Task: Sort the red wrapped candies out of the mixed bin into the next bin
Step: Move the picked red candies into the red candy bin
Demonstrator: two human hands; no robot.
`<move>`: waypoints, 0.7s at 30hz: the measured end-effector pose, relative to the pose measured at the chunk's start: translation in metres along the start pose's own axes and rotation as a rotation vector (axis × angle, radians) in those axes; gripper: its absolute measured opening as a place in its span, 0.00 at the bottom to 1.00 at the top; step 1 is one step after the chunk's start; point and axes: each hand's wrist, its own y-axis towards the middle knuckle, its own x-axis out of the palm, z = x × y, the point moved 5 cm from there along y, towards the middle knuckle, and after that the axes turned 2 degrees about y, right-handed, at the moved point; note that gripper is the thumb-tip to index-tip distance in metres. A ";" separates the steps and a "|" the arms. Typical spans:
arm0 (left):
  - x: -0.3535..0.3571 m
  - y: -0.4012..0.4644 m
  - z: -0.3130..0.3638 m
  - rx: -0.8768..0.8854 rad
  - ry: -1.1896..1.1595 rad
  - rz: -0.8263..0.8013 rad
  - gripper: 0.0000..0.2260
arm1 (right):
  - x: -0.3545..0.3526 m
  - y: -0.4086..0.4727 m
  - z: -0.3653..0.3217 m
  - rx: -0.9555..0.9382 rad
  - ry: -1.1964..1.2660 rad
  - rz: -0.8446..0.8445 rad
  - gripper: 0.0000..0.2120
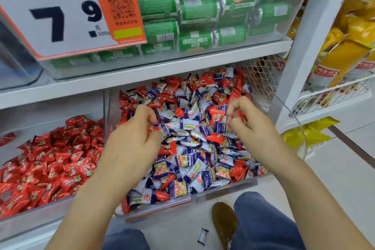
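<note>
Far left, the next bin (18, 220), clear-walled, holds only red wrapped candies (50, 160), glossy and pillow-shaped with crimped ends, heaped toward the front; bare room remains at its back left. A clear divider wall (104, 119) separates it from the mixed bin (190, 201), the two standing side by side under the white shelf (125, 79). Above the shelf edge leans a white and orange price sign (67, 12) reading "7 9" with "500g" and a printed code square; other writing is blurred. Beside it, green wrapped rolls (194, 8) are stacked in a clear tray.

My left hand (132, 140) is low over the left part of the mixed bin, fingers curled, pinching a red candy (152, 128) at the fingertips. The mixed bin is filled nearly to its rim with red pieces among purple and white wrapped candies (192, 170); free room lies mainly above the heap. My right hand (249, 126) is over the right part, fingers curled round at least one red wrapper (241, 116).

On the tiled floor (182, 227) below the front edge lies one purple and white candy (203, 236), near my brown shoe (224, 223). Far right, a white wire basket (332, 95) carries yellow packets (349, 46)
</note>
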 end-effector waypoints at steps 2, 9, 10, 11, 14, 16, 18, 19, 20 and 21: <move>-0.001 -0.006 0.002 0.036 0.054 -0.057 0.06 | 0.002 0.000 0.000 -0.014 -0.080 -0.027 0.08; 0.015 -0.008 0.000 0.093 0.252 -0.161 0.17 | 0.017 0.000 0.016 0.092 -0.142 -0.371 0.14; 0.016 -0.008 0.001 0.100 0.288 -0.157 0.20 | 0.018 0.001 0.016 0.090 -0.163 -0.373 0.13; 0.017 -0.008 0.002 0.106 0.324 -0.156 0.22 | 0.018 0.003 0.017 0.076 -0.187 -0.353 0.11; 0.019 -0.012 0.006 0.121 0.363 -0.190 0.25 | 0.015 0.008 0.020 0.062 -0.268 -0.281 0.09; 0.020 -0.014 0.008 0.141 0.390 -0.205 0.24 | 0.013 0.008 0.025 0.098 -0.286 -0.296 0.14; 0.021 -0.015 0.009 0.162 0.402 -0.209 0.22 | 0.009 0.008 0.032 0.153 -0.314 -0.314 0.20; 0.022 -0.015 0.009 0.170 0.399 -0.210 0.21 | 0.007 0.008 0.035 0.177 -0.333 -0.302 0.21; 0.023 -0.014 0.010 0.177 0.388 -0.209 0.21 | 0.005 0.008 0.036 0.186 -0.350 -0.270 0.19; 0.024 -0.014 0.011 0.181 0.368 -0.203 0.20 | 0.004 0.009 0.037 0.182 -0.365 -0.230 0.16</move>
